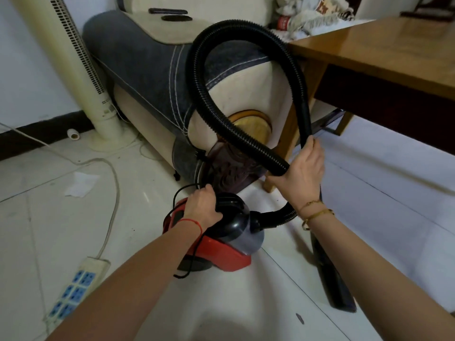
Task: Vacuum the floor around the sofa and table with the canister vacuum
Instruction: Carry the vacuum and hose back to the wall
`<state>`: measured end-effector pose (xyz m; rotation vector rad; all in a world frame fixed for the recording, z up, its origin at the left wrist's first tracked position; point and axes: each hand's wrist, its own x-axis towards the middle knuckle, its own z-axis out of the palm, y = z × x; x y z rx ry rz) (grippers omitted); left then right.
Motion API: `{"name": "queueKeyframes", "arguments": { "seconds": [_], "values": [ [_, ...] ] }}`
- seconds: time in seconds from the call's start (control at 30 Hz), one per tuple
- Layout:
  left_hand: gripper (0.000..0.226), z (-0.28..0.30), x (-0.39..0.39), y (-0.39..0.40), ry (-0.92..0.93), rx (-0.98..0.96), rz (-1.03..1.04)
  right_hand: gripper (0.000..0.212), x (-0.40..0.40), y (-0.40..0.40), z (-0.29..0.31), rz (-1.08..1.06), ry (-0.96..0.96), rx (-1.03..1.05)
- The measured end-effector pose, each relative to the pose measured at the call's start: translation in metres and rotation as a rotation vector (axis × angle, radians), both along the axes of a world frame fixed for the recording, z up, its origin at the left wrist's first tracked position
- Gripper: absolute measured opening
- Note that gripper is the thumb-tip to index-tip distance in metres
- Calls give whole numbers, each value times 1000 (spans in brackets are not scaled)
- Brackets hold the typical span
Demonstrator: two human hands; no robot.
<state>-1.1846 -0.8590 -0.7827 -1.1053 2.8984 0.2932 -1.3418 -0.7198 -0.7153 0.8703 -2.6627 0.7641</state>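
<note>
A red and black canister vacuum point(221, 244) stands on the white tiled floor in front of the sofa arm point(152, 70). My left hand point(203, 207) grips the black handle on top of the canister. The black ribbed hose point(199, 77) rises from the canister's front in a tall loop. My right hand point(304, 168) holds that hose where two parts of the loop cross. A black wand and nozzle point(332, 271) hangs down under my right forearm to the floor. The wooden table point(384, 52) is at the right.
A cream tower fan point(73, 65) stands left of the sofa. A white power strip point(76, 289) with its cable lies on the floor at lower left. A scrap of paper point(82, 184) and small debris lie on the tiles. Remote controls point(170, 11) rest on the sofa arm.
</note>
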Motion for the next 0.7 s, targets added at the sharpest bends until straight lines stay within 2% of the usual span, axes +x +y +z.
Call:
{"name": "queueKeyframes", "arguments": {
  "seconds": [0.17, 0.33, 0.5, 0.7],
  "values": [
    [42, -4, -3, -2, 7, 62, 19, 126, -39, 1, 7, -19, -161, 11],
    [35, -8, -5, -6, 39, 86, -35, 127, -63, -1, 8, -30, -475, -52],
    [33, -12, -11, -9, 58, 147, -49, 83, -70, -7, 1, 23, -535, -150],
    [33, -14, -12, -13, 53, 168, -73, 37, -71, -10, -7, 28, -440, -306]
  ]
}}
